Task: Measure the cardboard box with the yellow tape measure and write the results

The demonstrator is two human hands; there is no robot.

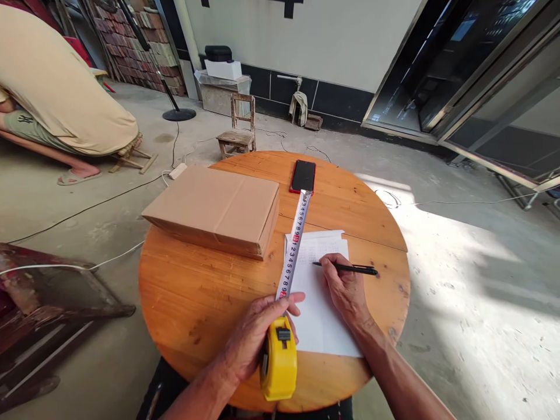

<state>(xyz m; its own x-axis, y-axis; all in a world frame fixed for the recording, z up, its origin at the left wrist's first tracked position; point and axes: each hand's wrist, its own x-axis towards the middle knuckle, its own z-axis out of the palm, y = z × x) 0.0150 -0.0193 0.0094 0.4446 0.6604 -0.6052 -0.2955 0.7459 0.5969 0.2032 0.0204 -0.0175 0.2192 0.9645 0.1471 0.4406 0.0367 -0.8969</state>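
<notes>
My left hand (258, 326) is closed round a yellow tape measure (282, 364), its thumb on the pulled-out blade (292, 251). The blade runs away from me, and its hooked end lies at the near edge of a black phone in a red case (303, 176). In my right hand (343, 286) is a black pen (356, 269), its tip over a white sheet of paper (324, 326) with rows of small writing, too small to read. The blade crosses the left edge of the paper. A closed brown cardboard box (219, 204) sits to the left of the blade.
All this is on a round wooden table (196, 315). Beyond it stands a small wooden chair (238, 131). Another person (56, 87) leans back in a seat at the far left. A black stand base (179, 114) and cables are on the concrete floor.
</notes>
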